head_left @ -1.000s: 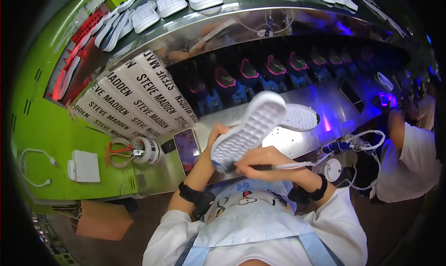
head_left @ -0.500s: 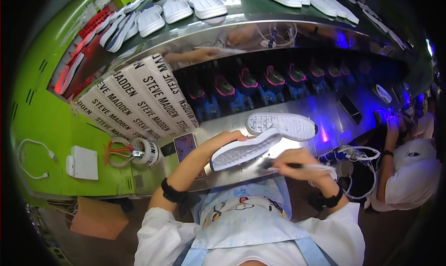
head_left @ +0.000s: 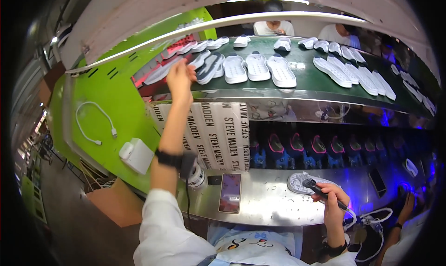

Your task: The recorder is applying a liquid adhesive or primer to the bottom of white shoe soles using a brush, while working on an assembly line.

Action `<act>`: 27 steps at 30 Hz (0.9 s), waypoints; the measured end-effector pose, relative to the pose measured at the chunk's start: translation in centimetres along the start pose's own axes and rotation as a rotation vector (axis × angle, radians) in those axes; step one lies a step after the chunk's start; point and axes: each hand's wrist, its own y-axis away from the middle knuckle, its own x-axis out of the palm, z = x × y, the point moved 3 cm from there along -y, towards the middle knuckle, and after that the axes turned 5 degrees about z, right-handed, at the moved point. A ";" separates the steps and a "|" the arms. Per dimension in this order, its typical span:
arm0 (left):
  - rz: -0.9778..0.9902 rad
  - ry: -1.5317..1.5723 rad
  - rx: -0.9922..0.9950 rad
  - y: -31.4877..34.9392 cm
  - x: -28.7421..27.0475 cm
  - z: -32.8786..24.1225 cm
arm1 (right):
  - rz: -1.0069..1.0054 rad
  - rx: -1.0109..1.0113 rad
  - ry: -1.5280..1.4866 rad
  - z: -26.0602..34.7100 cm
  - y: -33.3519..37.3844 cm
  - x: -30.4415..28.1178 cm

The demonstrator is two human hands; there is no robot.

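Observation:
My left hand reaches far over the green conveyor belt. Its fingers are slightly blurred but look apart, with nothing visible in them. Just left of it, a blurred white shoe sole lies at the belt's red-lit end. A white sole with a dark edge lies right of the hand. My right hand is closed around a black-handled brush, a white tube trailing below. The brush's dark tip overlaps, in view, another white sole on the metal bench; whether they touch I cannot tell.
A patterned cardboard box stands below the belt. On the bench are a phone and a tape roll. A white charger sits on the green table. Another person's arm works at the right.
My left hand has moved from the bench up to the belt; the sole it held is no longer in it. My right hand still holds the brush. The view has tilted up and left.

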 end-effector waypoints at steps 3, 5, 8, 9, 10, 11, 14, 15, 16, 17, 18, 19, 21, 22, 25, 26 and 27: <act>-0.262 -0.868 0.051 -9.8 -8.6 4.4 | -0.001 0.033 -0.006 0.9 0.3 1.6; 0.027 -0.476 -0.513 -11.4 -6.1 8.4 | -0.092 0.065 0.012 0.2 0.7 0.6; -0.178 -0.055 -0.511 -11.5 -10.5 6.8 | -0.107 0.080 0.026 -0.1 0.8 1.0; -0.158 0.008 -0.510 -9.8 -7.8 5.2 | -0.189 0.138 -0.015 -0.7 0.9 0.3; -0.098 0.064 -0.426 -8.7 -9.3 3.5 | -0.226 0.197 -0.085 -1.1 1.4 0.2; 0.032 0.088 -0.346 -5.8 -8.1 1.6 | -0.234 0.255 -0.111 -1.6 1.4 0.0; 0.212 0.128 -0.248 7.3 -6.4 -4.7 | -0.195 0.249 -0.257 -2.0 1.2 0.9; 0.134 0.210 -0.372 11.4 -6.4 -4.9 | -0.166 0.213 -0.286 -2.2 1.0 1.3; 0.065 0.294 -0.500 15.3 -6.5 -4.2 | -0.145 0.193 -0.303 -2.1 0.8 1.8; 0.144 0.334 -0.573 19.1 -7.0 -2.8 | -0.072 0.226 -0.234 -2.2 0.7 2.3; 0.321 0.729 -0.646 22.9 -7.2 -0.8 | 0.000 0.268 -0.165 -2.2 0.9 2.9; 0.295 0.789 -0.754 26.4 -5.7 -0.2 | 0.112 0.308 -0.139 -1.7 1.3 4.2; 0.291 0.967 -0.982 33.4 -1.8 1.4 | 0.399 0.457 -0.100 -0.8 1.1 6.7; 0.328 1.088 -1.104 36.0 -0.2 2.7 | 0.561 0.557 -0.086 0.0 0.8 7.6; 0.430 1.318 -1.244 41.0 2.6 7.7 | 0.233 0.332 0.216 -3.5 -0.3 7.0; 0.363 1.319 -1.220 41.1 4.5 7.4 | 0.119 0.094 0.397 -3.8 -0.4 6.7; 0.139 1.259 -1.330 41.5 5.4 8.5 | 0.205 0.210 0.248 -5.2 1.8 7.3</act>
